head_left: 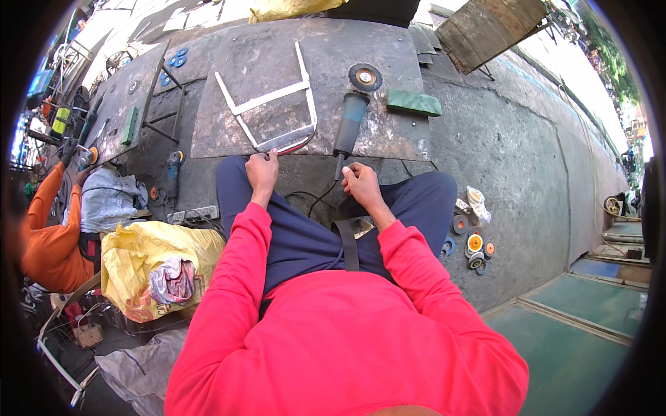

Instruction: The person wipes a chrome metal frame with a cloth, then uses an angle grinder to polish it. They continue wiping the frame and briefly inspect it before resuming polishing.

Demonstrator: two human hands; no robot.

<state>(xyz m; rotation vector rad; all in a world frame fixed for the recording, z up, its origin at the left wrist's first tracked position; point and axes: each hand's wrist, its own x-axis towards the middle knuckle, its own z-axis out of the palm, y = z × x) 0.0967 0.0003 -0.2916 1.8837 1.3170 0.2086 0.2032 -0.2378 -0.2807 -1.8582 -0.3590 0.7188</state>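
A bright metal frame with two long legs and a crossbar lies on the worn metal sheet in front of my knees. My left hand is closed on the frame's near, curved end, where a dark red strip shows. To its right lies an angle grinder with a dark round disc at its far end. My right hand is closed at the grinder's tail, its fingers pinching the cord where it leaves the body.
A green block lies right of the grinder. Several small discs sit beside my right knee. At left are a yellow sack, a second grinder, a dark metal frame and a person in orange at work.
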